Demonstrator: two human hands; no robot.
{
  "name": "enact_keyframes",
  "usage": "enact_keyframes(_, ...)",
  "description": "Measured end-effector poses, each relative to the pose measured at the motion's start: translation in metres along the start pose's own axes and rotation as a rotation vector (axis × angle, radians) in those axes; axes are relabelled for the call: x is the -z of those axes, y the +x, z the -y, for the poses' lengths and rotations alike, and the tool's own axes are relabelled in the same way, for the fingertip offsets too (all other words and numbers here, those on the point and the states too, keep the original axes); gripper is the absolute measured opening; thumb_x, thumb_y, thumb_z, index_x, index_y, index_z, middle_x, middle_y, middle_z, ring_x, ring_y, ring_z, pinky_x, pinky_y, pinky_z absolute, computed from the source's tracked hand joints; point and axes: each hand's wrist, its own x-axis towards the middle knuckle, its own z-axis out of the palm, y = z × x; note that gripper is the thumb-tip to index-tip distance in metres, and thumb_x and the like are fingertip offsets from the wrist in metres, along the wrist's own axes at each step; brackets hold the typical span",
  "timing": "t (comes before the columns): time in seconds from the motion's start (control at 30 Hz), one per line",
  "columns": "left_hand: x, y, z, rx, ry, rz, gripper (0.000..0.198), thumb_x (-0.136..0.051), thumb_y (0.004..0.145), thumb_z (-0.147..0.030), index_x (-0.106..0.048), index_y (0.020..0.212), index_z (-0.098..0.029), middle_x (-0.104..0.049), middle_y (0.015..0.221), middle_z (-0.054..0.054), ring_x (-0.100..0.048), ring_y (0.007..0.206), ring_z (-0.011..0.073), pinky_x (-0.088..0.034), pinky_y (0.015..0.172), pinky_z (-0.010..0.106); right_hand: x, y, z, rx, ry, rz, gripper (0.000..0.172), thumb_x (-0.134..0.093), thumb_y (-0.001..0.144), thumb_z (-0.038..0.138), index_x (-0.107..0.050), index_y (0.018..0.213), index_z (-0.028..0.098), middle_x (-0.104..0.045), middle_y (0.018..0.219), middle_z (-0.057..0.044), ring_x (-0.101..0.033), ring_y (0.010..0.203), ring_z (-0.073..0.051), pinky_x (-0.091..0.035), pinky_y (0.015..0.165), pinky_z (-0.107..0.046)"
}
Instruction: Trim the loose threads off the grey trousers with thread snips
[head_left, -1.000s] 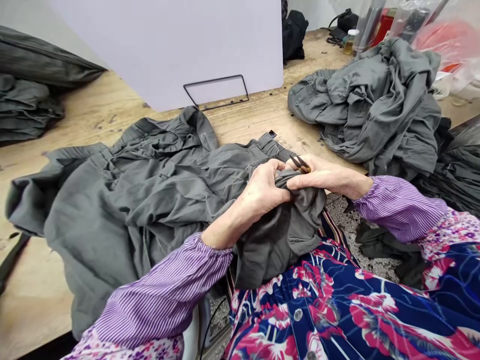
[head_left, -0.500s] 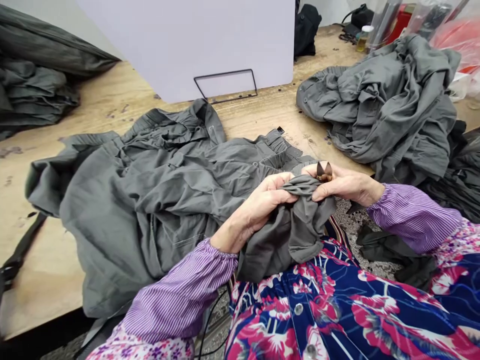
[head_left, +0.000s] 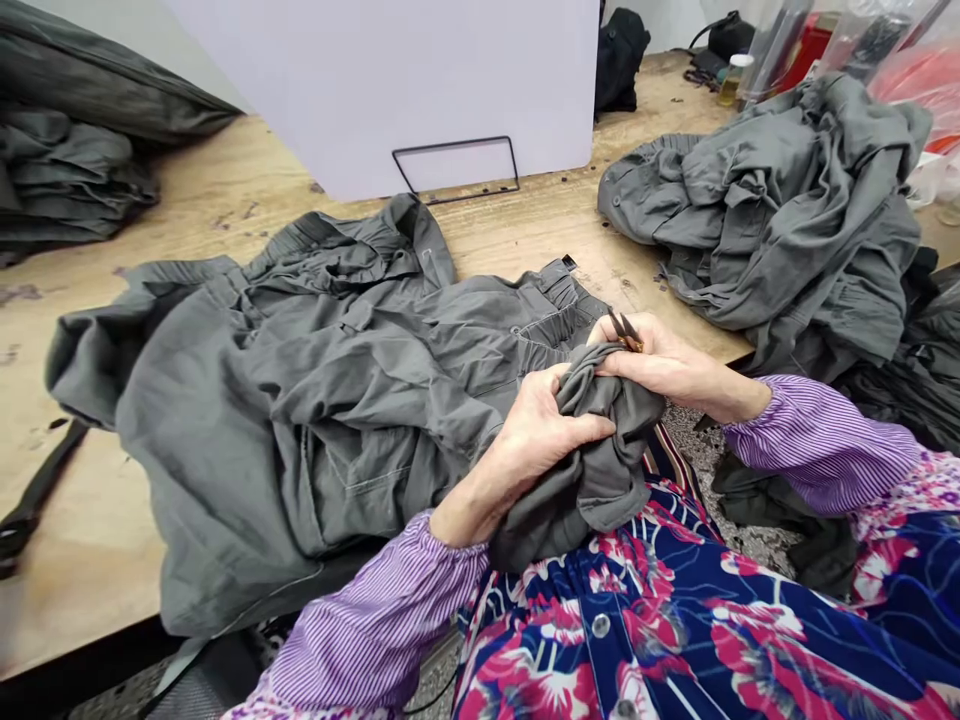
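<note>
Two bare hands are closed: the left hand [head_left: 544, 430] clutches bunched grey cloth [head_left: 600, 470], while the right hand [head_left: 667, 365] pinches small snips [head_left: 625, 332] just above it, blades pointing forward and left.

Bright, even indoor light leaves only soft shadows in the folds of the grey garment [head_left: 300, 400], while wide-angle distortion bends the wooden surface [head_left: 225, 190] toward the frame's edges.

Thread snips [head_left: 624, 332]: dark metal blades, brass-toned pivot, faint gloss. Garment [head_left: 300, 400]: grey woven cloth, matt, heavily creased. Tabletop [head_left: 525, 230]: bare plywood, rough, scuffed grain. Upright panel [head_left: 375, 80]: pale board, smooth, matt. Panel stand [head_left: 455, 170]: thin black wire. Oversleeve [head_left: 817, 445]: purple-striped cloth, soft sheen. Bag [head_left: 919, 75]: thin translucent plastic, glossy.
</note>
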Motion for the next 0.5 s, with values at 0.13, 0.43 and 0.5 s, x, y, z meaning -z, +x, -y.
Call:
enact_keyframes(0.13, 0.004, -0.004, 0.004, -0.273, 0.500, -0.201, 0.013, -0.054, 0.064, -0.013, -0.043, 0.061, -0.018, -0.043, 0.058, -0.004, -0.040, 0.057, 0.0105, -0.032, 0.056, 0.026, 0.006, 0.000, -0.003, 0.208, -0.230, 0.015, 0.013, -0.055, 0.079, 0.025, -0.055, 0.073, 0.014, -0.052, 0.063, 0.002, -0.043, 0.058, -0.008, -0.033, 0.053, -0.021)
enact_keyframes(0.43, 0.026, -0.010, 0.020, -0.989, 1.165, -0.556, 0.022, -0.044, 0.075, -0.017, -0.046, 0.053, -0.020, -0.063, 0.067, -0.002, -0.057, 0.081, 0.0165, -0.023, 0.090, 0.044, -0.012, -0.029, -0.030, 0.316, -0.121, 0.053, 0.034, -0.046, 0.089, 0.042, -0.066, 0.088, 0.014, -0.069, 0.084, -0.008, -0.062, 0.076, -0.014, -0.045, 0.069, -0.025)
enact_keyframes(0.5, 0.024, -0.009, 0.025, -1.075, 1.223, -0.581, 0.022, -0.043, 0.074, -0.015, -0.049, 0.055, -0.022, -0.065, 0.070, -0.004, -0.056, 0.085, 0.0161, -0.022, 0.089, 0.043, -0.024, -0.035, -0.038, 0.124, 0.057, -0.008, 0.033, -0.044, 0.090, 0.039, -0.064, 0.082, 0.014, -0.067, 0.075, -0.005, -0.059, 0.066, -0.011, -0.044, 0.060, -0.022)
